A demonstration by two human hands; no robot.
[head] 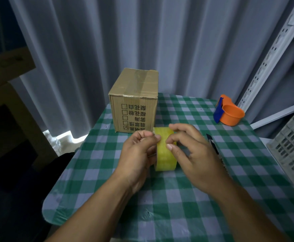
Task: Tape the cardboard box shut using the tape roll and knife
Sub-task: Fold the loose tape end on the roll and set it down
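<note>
Left hand [139, 151] is curled around the near-left side of the yellow tape roll [165, 151], thumb pinched at its top. Behind it, the cardboard box [134, 100] is set by the worktop [97, 165] left edge. Right hand [193, 151] is closed on the roll's right side, thumb pressed on its face. Bare cloth is left nearer. A dark knife [212, 143] is seen beside that hand.

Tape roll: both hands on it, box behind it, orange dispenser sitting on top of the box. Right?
One thing is off. The orange dispenser is not on the box; it sits on the checked tablecloth far to the right. As you said, the left hand and right hand hold the tape roll with the box behind it. The head view shows this.
</note>
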